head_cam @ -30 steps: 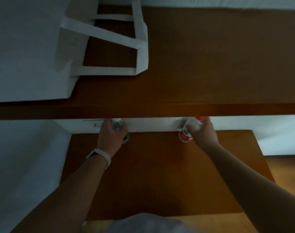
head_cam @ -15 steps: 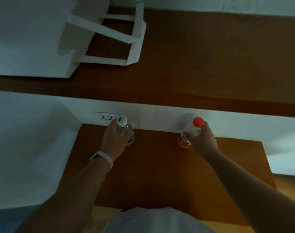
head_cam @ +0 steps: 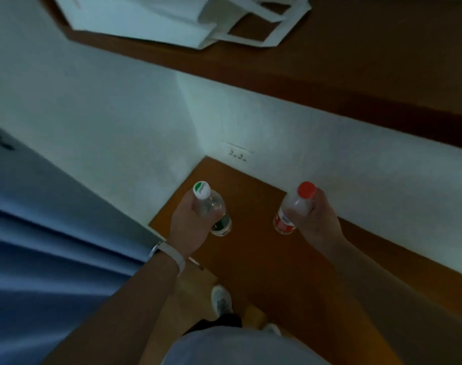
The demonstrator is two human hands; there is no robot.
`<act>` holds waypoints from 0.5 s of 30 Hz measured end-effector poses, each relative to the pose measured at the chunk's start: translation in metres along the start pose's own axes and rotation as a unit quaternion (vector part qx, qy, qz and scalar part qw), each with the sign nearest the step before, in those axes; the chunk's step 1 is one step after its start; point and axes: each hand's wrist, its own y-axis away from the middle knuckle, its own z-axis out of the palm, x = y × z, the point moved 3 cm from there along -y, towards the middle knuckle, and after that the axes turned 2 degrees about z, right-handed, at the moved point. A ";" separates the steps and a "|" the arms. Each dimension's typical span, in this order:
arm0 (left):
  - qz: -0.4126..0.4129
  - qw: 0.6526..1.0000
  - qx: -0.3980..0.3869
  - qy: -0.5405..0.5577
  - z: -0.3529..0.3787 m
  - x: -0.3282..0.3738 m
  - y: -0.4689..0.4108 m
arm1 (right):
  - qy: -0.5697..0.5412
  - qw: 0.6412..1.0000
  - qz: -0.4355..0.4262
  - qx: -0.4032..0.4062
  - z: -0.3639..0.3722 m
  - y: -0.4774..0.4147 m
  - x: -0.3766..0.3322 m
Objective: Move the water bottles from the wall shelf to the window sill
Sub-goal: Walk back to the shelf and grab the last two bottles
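A white wall (head_cam: 343, 180) is seen behind a brown wooden desk (head_cam: 264, 259), which serves as the reference for all positions below. Left of the desk, a blue curtain (head_cam: 53, 259) is observed. Above the desk, a brown wall shelf (head_cam: 369, 61) is fixed to the wall, and a white paper bag (head_cam: 172, 19) is seen lying on it. On the wall just above the desk's far left corner, a socket plate (head_cam: 237, 152) is noted.

Both forearms are extended over the desk. The left hand (head_cam: 190, 227) is recorded over the desk's left part, a white wristband (head_cam: 172, 255) being worn on that wrist; its fingers are clenched around a clear bottle with a white-and-green cap (head_cam: 211, 206). The right hand (head_cam: 314, 219) is recorded over the desk's centre, its fingers clenched around a bottle with a red cap and red label (head_cam: 293, 209). Both bottles are held roughly upright, well apart from each other and below the shelf. Whether their bases touch the desk cannot be determined. Below the desk's near edge, a white shoe (head_cam: 220, 299) is visible on the floor.
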 end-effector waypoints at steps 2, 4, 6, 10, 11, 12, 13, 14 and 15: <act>-0.039 0.996 0.062 0.043 -0.021 -0.003 0.019 | -0.009 0.999 -0.014 -0.032 0.018 0.000 -0.010; -0.051 0.991 0.102 0.073 -0.043 -0.001 0.040 | -0.006 0.997 -0.035 -0.063 0.039 0.001 -0.022; -0.054 0.986 0.123 0.103 -0.064 -0.004 0.061 | 0.000 0.993 -0.060 -0.098 0.061 0.004 -0.035; -0.077 0.975 0.176 0.108 -0.108 -0.024 0.100 | -0.003 0.982 -0.085 -0.167 0.107 0.018 -0.061; -0.084 0.972 0.194 0.102 -0.119 -0.029 0.110 | -0.003 0.979 -0.094 -0.181 0.119 0.025 -0.070; -0.091 0.969 0.209 0.098 -0.130 -0.035 0.120 | -0.005 0.975 -0.106 -0.194 0.130 0.032 -0.078; -0.097 0.966 0.222 0.095 -0.140 -0.041 0.130 | -0.007 0.971 -0.117 -0.206 0.143 0.040 -0.085; -0.103 0.963 0.230 0.091 -0.150 -0.048 0.140 | -0.005 0.968 -0.129 -0.217 0.156 0.048 -0.093; -0.111 0.962 0.236 0.085 -0.160 -0.055 0.150 | 0.001 0.964 -0.139 -0.228 0.170 0.057 -0.101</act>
